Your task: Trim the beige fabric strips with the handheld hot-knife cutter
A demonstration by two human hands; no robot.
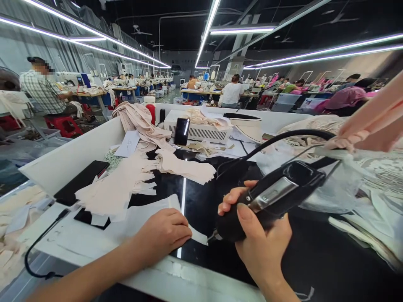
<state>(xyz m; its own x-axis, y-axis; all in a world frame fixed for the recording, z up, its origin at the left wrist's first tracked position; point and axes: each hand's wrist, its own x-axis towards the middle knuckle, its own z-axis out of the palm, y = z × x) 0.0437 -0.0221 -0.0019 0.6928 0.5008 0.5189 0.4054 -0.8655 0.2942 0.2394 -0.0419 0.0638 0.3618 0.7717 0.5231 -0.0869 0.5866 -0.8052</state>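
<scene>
Big room, long lights, and a shiny black table (315, 251) up close. Left hand (163, 233) lies palm down with fingers curled in, pressing on a flat white sheet (141, 218). Right hand (261, 247) wraps tight around a smooth black tool (270, 197), tilted so its thin tip sits just beside the left fingers. A bendy cord (277, 140) loops off behind it. Soft pale strips (126, 184) lie past the left hand. A white box (198, 130) farther back has cloth on top.

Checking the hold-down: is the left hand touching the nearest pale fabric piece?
Touching. Head view shows the left hand lying flat on the nearest pale fabric piece, no gap visible.
</scene>
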